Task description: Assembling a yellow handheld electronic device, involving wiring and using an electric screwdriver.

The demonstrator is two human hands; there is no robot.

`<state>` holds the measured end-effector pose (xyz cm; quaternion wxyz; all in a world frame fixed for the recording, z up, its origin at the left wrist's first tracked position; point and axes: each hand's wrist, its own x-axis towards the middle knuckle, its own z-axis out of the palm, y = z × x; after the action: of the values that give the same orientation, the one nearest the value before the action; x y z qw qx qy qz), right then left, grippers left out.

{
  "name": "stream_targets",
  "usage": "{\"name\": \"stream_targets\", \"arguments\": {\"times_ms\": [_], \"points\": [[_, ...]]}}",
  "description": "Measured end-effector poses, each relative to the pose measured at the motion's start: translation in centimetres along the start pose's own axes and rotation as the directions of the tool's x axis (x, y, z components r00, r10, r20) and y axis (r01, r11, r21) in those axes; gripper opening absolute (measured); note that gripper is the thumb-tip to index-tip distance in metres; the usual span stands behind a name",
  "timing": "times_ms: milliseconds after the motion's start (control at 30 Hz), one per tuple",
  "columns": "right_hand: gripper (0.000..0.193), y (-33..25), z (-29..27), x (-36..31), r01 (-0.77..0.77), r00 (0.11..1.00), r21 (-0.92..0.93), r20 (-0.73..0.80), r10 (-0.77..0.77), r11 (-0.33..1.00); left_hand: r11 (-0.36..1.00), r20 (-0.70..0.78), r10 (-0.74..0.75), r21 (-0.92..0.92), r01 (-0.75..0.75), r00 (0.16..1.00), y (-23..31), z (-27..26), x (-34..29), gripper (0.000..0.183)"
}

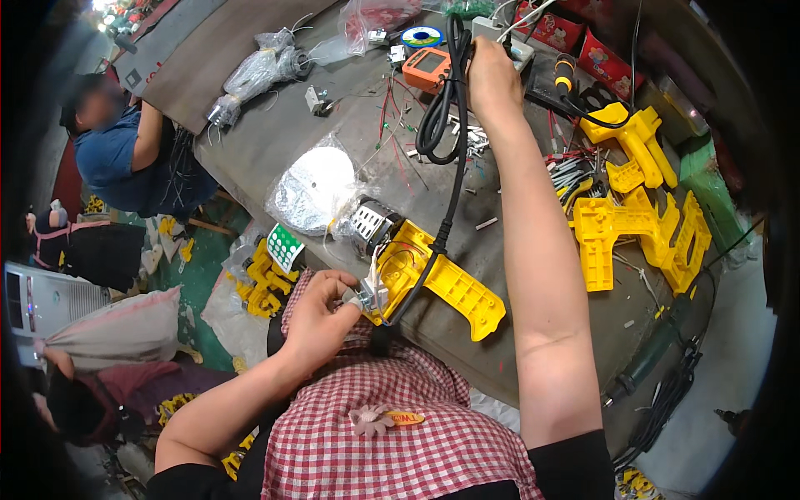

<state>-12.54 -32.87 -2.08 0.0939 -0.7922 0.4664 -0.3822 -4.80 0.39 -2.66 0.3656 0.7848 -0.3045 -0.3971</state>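
My left hand [321, 321] is closed, thumb and fingertips pinching a small metal-and-white part [360, 298] at the near end of a yellow plastic housing half [458, 292]. Wires show inside the housing, and a black-and-silver motor-like cylinder [372, 225] is joined to its far end. A black power cord [450, 204] crosses the housing and runs to a tied coil [435, 125]. My right hand [497, 79] reaches to the far side, curled beside the coil at a whitish power strip [518, 52]. What its fingers grip is hidden.
An orange meter [427, 68] and a solder spool [422, 37] stand beyond the cord. Yellow housings [617, 221], pliers [575, 187] and a screwdriver [565, 73] lie right. A plastic-wrapped silver disc [317, 183] lies left of centre. People sit at the left.
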Motion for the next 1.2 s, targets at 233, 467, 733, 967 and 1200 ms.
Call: {"name": "stream_targets", "arguments": {"times_ms": [233,467,733,967,1200], "points": [[0.017,0.2,0.8,-0.3,-0.01,0.999,0.072,-0.049,0.014,0.997,0.887,-0.015,-0.233,-0.414,0.206,0.972,-0.8,1.2,-0.3,0.018],[0.015,0.3,0.4,0.1,-0.006,0.998,0.138,-0.058,0.014,0.99,0.776,-0.133,0.521,0.486,-0.403,0.843,-0.5,0.9,-0.6,0.019],[0.014,0.9,0.0,-0.2,-0.024,1.0,0.198,0.004,0.024,0.98,-0.265,0.702,0.712,0.309,-0.913,0.031,1.1,-4.2,5.1,0.021],[0.017,3.5,1.4,-0.3,0.121,0.991,0.341,-0.095,-0.094,0.932,-0.239,0.677,0.727,0.092,-0.967,-0.115,1.2,-4.0,7.1,0.022],[0.019,0.6,-1.3,0.0,-0.212,0.976,0.476,0.154,0.157,0.853,-0.446,0.715,0.471,-0.312,-0.839,-0.516,5.1,-2.0,9.8,0.028]]}}
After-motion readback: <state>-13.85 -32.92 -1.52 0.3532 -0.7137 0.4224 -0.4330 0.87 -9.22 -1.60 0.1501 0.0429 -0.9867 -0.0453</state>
